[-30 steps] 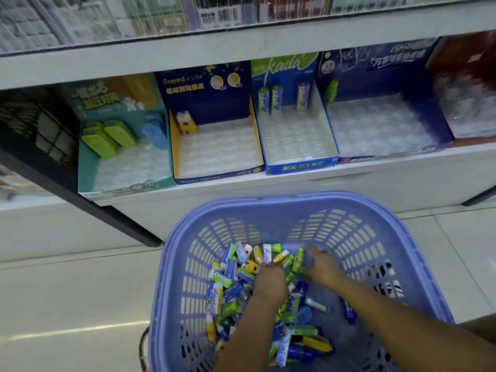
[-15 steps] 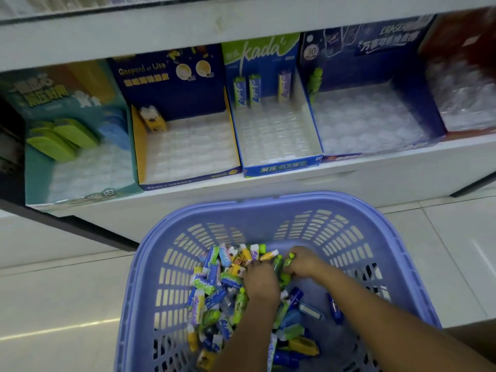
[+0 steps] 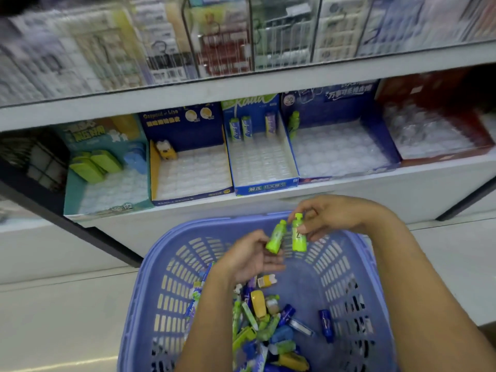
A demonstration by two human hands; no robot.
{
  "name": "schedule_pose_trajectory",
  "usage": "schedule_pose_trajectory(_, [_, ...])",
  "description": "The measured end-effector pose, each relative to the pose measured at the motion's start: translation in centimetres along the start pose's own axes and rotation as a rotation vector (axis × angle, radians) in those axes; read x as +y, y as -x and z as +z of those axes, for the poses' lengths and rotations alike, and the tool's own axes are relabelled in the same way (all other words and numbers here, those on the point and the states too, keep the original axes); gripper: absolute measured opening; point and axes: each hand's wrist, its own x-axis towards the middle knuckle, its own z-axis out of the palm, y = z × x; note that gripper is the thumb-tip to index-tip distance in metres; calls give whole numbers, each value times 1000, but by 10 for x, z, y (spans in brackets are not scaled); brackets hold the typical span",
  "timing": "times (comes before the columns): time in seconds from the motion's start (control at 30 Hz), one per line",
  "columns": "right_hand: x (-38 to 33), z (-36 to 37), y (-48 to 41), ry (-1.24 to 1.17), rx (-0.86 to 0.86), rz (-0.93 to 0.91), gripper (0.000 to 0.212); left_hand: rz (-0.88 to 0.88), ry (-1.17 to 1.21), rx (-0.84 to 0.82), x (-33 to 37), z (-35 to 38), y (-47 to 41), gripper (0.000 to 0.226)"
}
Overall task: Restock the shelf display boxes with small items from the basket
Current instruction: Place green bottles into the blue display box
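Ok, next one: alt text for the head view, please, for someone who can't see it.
Two hands each hold a small green bottle above a purple basket of mixed small items: the left hand holds the tilted bottle, the right hand the upright bottle. Behind stand nearly empty shelf display boxes.

"Gaspard et Lisa" on navy box [image 3: 185, 138], "30" on blue box [image 3: 324, 111]

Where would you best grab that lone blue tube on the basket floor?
Pinch the blue tube across its middle, coming straight down through the basket top. It lies flat, apart from the pile, with bare floor along both long sides for finger and thumb. Both hands are busy: the left hand grips one green bottle, the right hand another.
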Motion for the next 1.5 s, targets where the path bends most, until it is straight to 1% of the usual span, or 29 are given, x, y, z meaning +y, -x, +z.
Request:
schedule_pose_trajectory(0.07, [-9,-8,14,-86,60,-112,24,53,29,-76,19,18,14,26])
schedule_pose_trajectory(0.13, [-15,-13,24,-152,93,-205,24,130,12,-83,30,35,25,24])
schedule_pose_trajectory(0.2, [-19,-15,28,-173,116,-264,25,252,0,-12,34,45,28,25])
schedule_pose_trajectory(0.3, [-25,-16,30,-211,188,-319,27,412,-17,66,39,57,30,17])
schedule_pose_trajectory(0.43, [-36,-19,33,-260,285,-427,24,529,40,118,50,68,32,16])
schedule_pose_trajectory(0.5, [-44,-25,28,-283,442,-499,26,551,27,149,55,73,33,20])
schedule_pose_trajectory(0.57, [-52,-40,15,-241,690,-537,30,553,4,178,60,78,33,26])
schedule_pose_trajectory(0.63, [-63,-58,-3,-154,917,-533,27,541,33,177,65,83,34,31])
schedule_pose_trajectory(0.67, [-69,-67,-13,-112,981,-537,25,534,65,166,67,84,34,32])
schedule_pose_trajectory(0.7, [-73,-75,-24,-71,1010,-543,24,533,96,152,68,85,33,32])
schedule_pose_trajectory(0.77, [-77,-87,-46,103,1015,-495,20,542,142,125,70,84,32,32])
schedule_pose_trajectory(0.83, [-76,-94,-61,322,984,-433,22,554,185,95,72,80,30,33])
schedule_pose_trajectory(0.9, [-72,-98,-70,434,928,-436,22,565,221,69,73,76,28,33])
schedule_pose_trajectory(0.97, [-67,-100,-73,468,874,-437,27,573,243,47,74,74,25,33])
schedule_pose_trajectory(1.03, [-63,-100,-76,473,847,-438,33,582,254,19,72,71,22,30])
schedule_pose_trajectory(1.1, [-61,-99,-77,488,858,-450,36,591,261,-13,70,70,19,28])
schedule_pose_trajectory(1.23, [-62,-97,-78,483,879,-453,36,584,260,-33,70,70,16,30])
schedule_pose_trajectory(1.37, [-61,-100,-77,436,859,-379,37,585,188,-52,75,75,18,35])
schedule_pose_trajectory(1.43, [-58,-99,-71,343,914,-352,41,606,120,-40,79,76,20,42])
schedule_pose_trajectory(1.47, [-58,-97,-66,255,953,-366,39,618,93,-30,81,76,20,43])
schedule_pose_trajectory(1.5, [-58,-93,-57,132,949,-396,32,627,71,-18,83,77,20,44])
